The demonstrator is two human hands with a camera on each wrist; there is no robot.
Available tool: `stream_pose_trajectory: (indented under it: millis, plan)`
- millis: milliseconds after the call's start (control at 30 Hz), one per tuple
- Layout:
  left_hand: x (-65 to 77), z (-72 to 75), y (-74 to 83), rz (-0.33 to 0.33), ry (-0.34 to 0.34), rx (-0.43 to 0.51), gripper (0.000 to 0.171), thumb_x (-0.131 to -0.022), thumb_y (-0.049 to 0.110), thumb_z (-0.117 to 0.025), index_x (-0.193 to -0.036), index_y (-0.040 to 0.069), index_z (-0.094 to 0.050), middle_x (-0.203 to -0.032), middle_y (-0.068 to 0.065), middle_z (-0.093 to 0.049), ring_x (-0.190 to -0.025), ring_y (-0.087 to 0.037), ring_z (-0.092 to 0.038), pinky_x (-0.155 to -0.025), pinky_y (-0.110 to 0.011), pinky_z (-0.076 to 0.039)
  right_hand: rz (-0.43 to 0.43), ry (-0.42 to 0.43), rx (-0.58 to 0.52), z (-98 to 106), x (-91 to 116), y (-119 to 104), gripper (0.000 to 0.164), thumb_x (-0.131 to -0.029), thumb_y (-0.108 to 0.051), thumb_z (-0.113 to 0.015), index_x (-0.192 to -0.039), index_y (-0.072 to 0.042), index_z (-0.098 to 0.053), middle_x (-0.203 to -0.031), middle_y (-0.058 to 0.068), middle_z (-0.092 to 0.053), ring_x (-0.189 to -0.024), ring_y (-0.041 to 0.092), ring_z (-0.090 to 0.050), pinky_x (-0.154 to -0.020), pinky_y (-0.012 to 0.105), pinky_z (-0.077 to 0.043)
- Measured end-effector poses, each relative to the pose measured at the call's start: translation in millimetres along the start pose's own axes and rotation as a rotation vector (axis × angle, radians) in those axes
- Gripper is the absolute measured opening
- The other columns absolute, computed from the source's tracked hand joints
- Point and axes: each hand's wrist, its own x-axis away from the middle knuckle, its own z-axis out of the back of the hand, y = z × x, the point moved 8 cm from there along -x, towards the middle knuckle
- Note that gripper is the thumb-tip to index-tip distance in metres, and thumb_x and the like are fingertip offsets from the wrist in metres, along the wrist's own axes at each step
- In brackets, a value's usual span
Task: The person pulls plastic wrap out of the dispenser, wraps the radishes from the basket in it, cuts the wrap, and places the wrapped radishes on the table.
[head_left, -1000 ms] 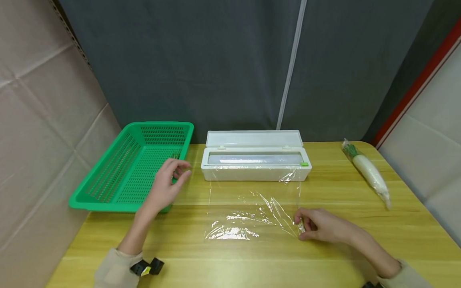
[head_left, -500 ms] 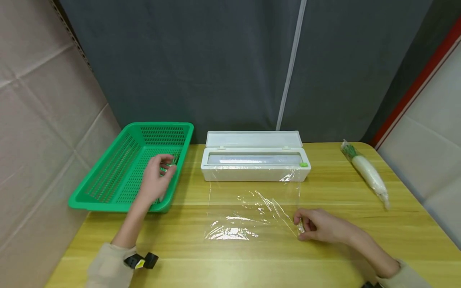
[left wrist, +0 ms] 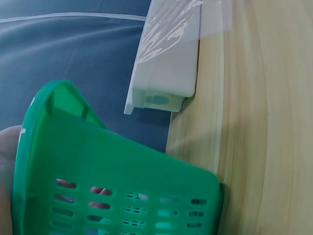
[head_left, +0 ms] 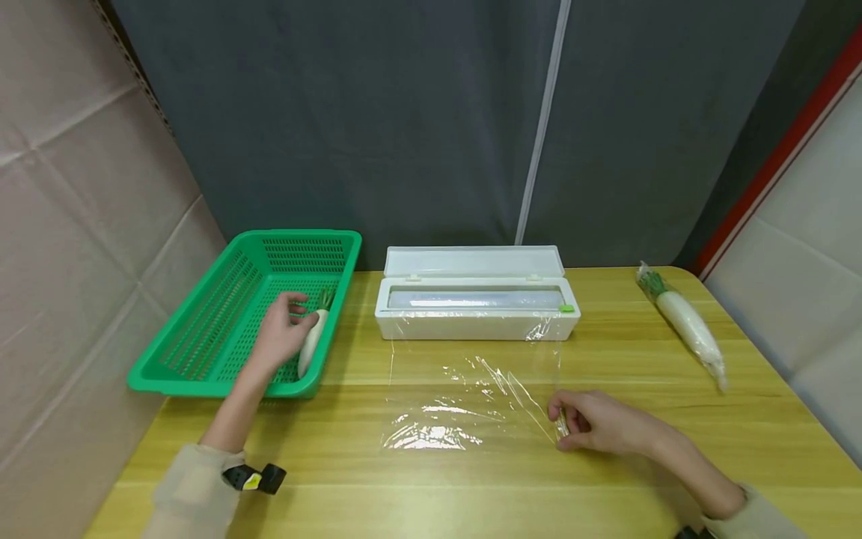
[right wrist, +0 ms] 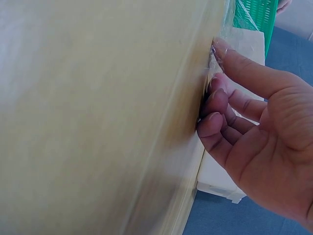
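My left hand (head_left: pixel 279 329) hovers inside the green basket (head_left: pixel 202 389), fingers bent loosely beside a white radish (head_left: pixel 312 344) with green leaf stubs. The radish lies along the basket's right wall. In the left wrist view the basket side (left wrist: pixel 122 161) hides most of that hand. Between thumb and fingers, my right hand (head_left: pixel 599 423) pinches the front right corner of a clear sheet of cling film (head_left: pixel 438 434). The film stretches over the table from a white dispenser box (head_left: pixel 478 327), whose lid stands raised. In the right wrist view, crumpled film (right wrist: pixel 215 56) shows at the thumb tip.
On the right of the wooden table (head_left: pixel 404 501) lies another radish (head_left: pixel 687 322), wrapped in film. A green cutter tab (head_left: pixel 567 308) sits at the box's right end. Behind the table hangs a dark grey curtain (head_left: pixel 370 135).
My left hand has moved left from beyond the basket's right rim to inside it, bringing the radish there into view. The right hand keeps its pinch on the film in the same place.
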Motion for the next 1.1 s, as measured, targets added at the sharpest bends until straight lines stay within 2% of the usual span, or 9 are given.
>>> stream_pose_trajectory:
  millis: [367,567,667,733,900,967,1100]
  plan:
    - [-11.2,-0.9,-18.5,0.122,-0.106,0.01,0.064,-0.105,0.021,-0.053,-0.151,-0.007,-0.02,-0.142,-0.037,-0.035,-0.128,-0.051,-0.039,-0.098,-0.061,-0.041,-0.016,-0.011,-0.009,-0.5,-0.9,2.0,0.027,-0.09,-0.027,-0.078,-0.104,-0.015,-0.058,-0.072,-0.016,-0.053,-0.064,-0.002,-0.048,-0.058,0.021,-0.045]
    - [-17.8,-6.3,-25.0,0.166,-0.18,0.0,0.068,-0.106,0.021,-0.051,-0.154,-0.006,-0.011,-0.141,-0.039,-0.034,-0.127,-0.053,-0.04,-0.1,-0.063,-0.039,-0.015,-0.012,-0.009,-0.6,-0.4,1.2,0.027,-0.09,-0.026,-0.078,-0.104,-0.015,-0.058,-0.072,-0.016,-0.053,-0.064,-0.003,-0.048,-0.058,0.021,-0.045]
    - [-20.4,-8.5,-26.4,0.166,-0.216,-0.004,0.069,-0.106,0.02,-0.05,-0.153,-0.008,-0.008,-0.138,-0.039,-0.036,-0.123,-0.051,-0.043,-0.095,-0.06,-0.042,-0.02,-0.013,-0.009,-0.8,-0.4,1.1,0.027,-0.09,-0.026,-0.078,-0.104,-0.015,-0.058,-0.072,-0.015,-0.053,-0.064,-0.002,-0.048,-0.058,0.021,-0.045]
    - [-22.6,-9.7,-27.9,0.168,-0.237,0.001,0.069,-0.106,0.019,-0.05,-0.152,-0.009,-0.007,-0.126,-0.036,-0.042,-0.109,-0.047,-0.049,-0.087,-0.056,-0.044,-0.022,-0.011,-0.007,-0.8,-0.4,1.3,0.027,-0.09,-0.027,-0.078,-0.104,-0.015,-0.058,-0.072,-0.015,-0.053,-0.064,-0.002,-0.048,-0.058,0.021,-0.045]
    - [-27.9,-12.1,-35.4,0.201,-0.287,0.047,0.073,-0.106,0.02,-0.05,-0.152,-0.008,-0.001,-0.112,-0.026,-0.046,-0.093,-0.033,-0.053,-0.084,-0.051,-0.046,-0.019,-0.009,-0.005,-0.8,-0.2,1.3,0.028,-0.09,-0.027,-0.078,-0.105,-0.015,-0.058,-0.072,-0.015,-0.053,-0.065,-0.002,-0.048,-0.058,0.021,-0.045]
    - [-28.6,-13.3,-38.8,0.221,-0.306,0.06,0.076,-0.106,0.02,-0.051,-0.152,-0.008,0.002,-0.113,-0.025,-0.045,-0.097,-0.033,-0.054,-0.091,-0.053,-0.047,-0.016,-0.009,-0.007,-0.8,-0.2,1.0,0.028,-0.09,-0.027,-0.078,-0.105,-0.015,-0.058,-0.073,-0.015,-0.053,-0.065,-0.002,-0.049,-0.058,0.021,-0.045]
    - [-27.2,-16.5,-43.0,0.257,-0.349,0.064,0.079,-0.106,0.021,-0.052,-0.152,-0.008,0.005,-0.126,-0.035,-0.039,-0.112,-0.046,-0.053,-0.096,-0.057,-0.047,-0.011,-0.006,-0.007,-0.5,0.0,0.4,0.028,-0.09,-0.026,-0.078,-0.105,-0.015,-0.058,-0.073,-0.015,-0.053,-0.065,-0.002,-0.048,-0.058,0.021,-0.045]
